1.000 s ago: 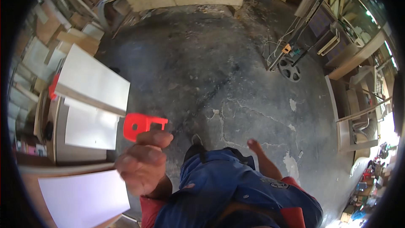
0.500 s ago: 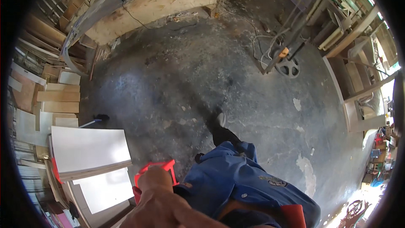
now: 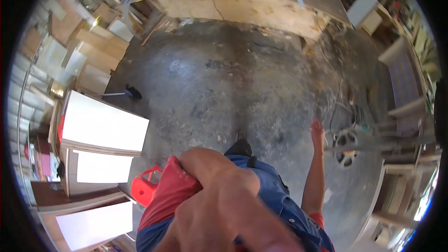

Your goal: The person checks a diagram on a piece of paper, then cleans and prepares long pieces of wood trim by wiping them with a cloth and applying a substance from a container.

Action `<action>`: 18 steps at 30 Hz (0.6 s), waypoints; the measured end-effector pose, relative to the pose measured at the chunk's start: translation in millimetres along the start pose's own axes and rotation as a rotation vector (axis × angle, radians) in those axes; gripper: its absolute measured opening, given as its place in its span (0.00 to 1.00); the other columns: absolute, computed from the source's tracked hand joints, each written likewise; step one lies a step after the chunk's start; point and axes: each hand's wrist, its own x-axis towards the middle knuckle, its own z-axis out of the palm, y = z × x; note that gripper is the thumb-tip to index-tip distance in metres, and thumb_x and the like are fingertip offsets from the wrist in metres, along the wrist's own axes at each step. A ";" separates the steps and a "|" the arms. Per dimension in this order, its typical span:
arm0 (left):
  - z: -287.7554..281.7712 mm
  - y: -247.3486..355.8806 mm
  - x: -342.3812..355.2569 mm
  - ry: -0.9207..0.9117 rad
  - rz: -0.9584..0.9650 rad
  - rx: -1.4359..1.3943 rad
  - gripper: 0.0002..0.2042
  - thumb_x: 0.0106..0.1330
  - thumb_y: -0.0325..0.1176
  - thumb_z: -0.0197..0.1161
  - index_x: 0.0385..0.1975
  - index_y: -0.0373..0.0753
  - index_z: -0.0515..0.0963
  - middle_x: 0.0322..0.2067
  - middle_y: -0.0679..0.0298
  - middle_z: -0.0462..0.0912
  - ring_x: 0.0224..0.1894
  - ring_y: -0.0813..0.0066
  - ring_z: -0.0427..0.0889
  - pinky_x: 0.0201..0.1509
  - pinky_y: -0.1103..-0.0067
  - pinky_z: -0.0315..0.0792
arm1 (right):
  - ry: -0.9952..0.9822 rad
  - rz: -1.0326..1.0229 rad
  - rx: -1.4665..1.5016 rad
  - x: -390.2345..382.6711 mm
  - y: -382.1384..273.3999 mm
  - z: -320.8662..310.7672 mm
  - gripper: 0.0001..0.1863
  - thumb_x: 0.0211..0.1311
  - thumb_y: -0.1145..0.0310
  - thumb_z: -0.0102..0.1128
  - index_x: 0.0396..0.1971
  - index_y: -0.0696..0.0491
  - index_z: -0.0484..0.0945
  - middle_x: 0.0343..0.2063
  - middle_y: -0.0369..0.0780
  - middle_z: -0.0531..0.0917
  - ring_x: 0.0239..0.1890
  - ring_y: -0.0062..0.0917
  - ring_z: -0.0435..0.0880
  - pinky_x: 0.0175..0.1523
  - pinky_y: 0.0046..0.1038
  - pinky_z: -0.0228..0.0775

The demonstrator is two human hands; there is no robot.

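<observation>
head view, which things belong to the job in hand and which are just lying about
Hands and what's nearest:
Bare left hand, blurred, grip unclear
Bare right hand, blurred, grip unclear
Red plastic stool, nearest the left hand
Grey spoked round wheel, nearest the right hand

Lying about:
White rectangular panels
Long wood-sided workbench
</observation>
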 end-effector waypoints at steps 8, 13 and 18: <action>-8.2 -34.9 -9.2 0.045 0.354 0.291 0.20 0.77 0.45 0.45 0.64 0.55 0.75 0.61 0.79 0.79 0.69 0.86 0.67 0.70 0.58 0.57 | -0.981 0.182 -0.612 57.2 224.5 -70.4 0.12 0.66 0.62 0.59 0.42 0.53 0.82 0.39 0.41 0.86 0.39 0.30 0.85 0.45 0.37 0.76; 73.1 -24.9 -36.5 0.091 0.609 0.894 0.21 0.75 0.43 0.49 0.67 0.54 0.69 0.57 0.77 0.81 0.64 0.83 0.71 0.66 0.61 0.61 | -1.363 0.498 -0.714 60.7 227.2 -52.5 0.13 0.65 0.64 0.59 0.45 0.54 0.81 0.37 0.39 0.83 0.34 0.27 0.82 0.38 0.34 0.71; 158.7 -14.9 -66.0 0.150 0.677 1.336 0.19 0.72 0.39 0.52 0.60 0.47 0.73 0.52 0.69 0.82 0.56 0.74 0.75 0.60 0.64 0.67 | -1.504 0.204 -0.909 122.6 210.4 -15.2 0.11 0.66 0.65 0.58 0.45 0.51 0.79 0.29 0.35 0.79 0.25 0.24 0.78 0.26 0.29 0.64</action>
